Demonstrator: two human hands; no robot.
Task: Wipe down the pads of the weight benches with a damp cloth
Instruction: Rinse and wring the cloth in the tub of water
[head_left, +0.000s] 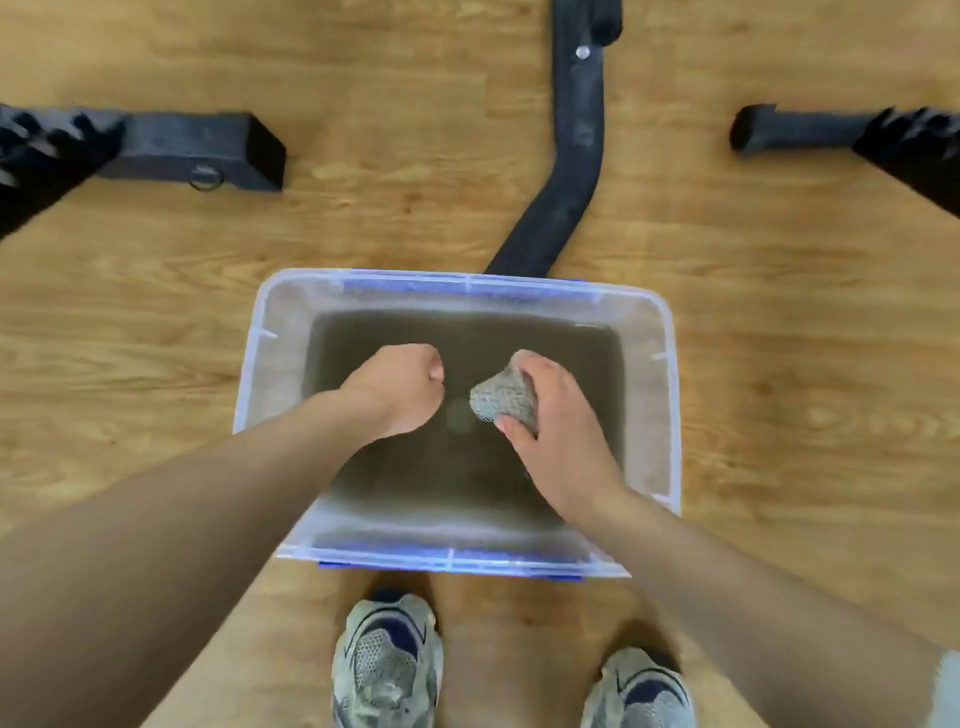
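Head view, looking straight down.

Right hand (558, 431): fingers (524, 364) curled over the far edge of a grey, waffle-textured cloth (505, 401), thumb pressed against its near edge. Cloth is bunched into a compact wad, pinched between thumb and fingers, held above the water. Whether it is dripping cannot be told.

Left hand (397, 387): fingers folded into a loose fist, thumb tip against the side of the index finger. Nothing visible inside the fist. It sits just to the left of the cloth, apart from it, with a small gap between the two hands.

Both hands hover over a clear plastic tub (270, 358) with blue trim on its far and near rims. Tub holds murky brown-grey water (457, 467); bottom not visible through it. Both forearms cross the near rim of the tub.

Tub stands on a wood-grain floor (156, 291). Directly below the near rim: two worn grey and navy sneakers (387, 660), toes pointing at the tub.

Beyond the tub: a curved black frame bar (571, 171) runs from the top edge down to the far rim. A square black frame foot (208, 148) lies at left, a round black frame foot (795, 130) at right, both well apart from the tub. Bench pads not in frame.
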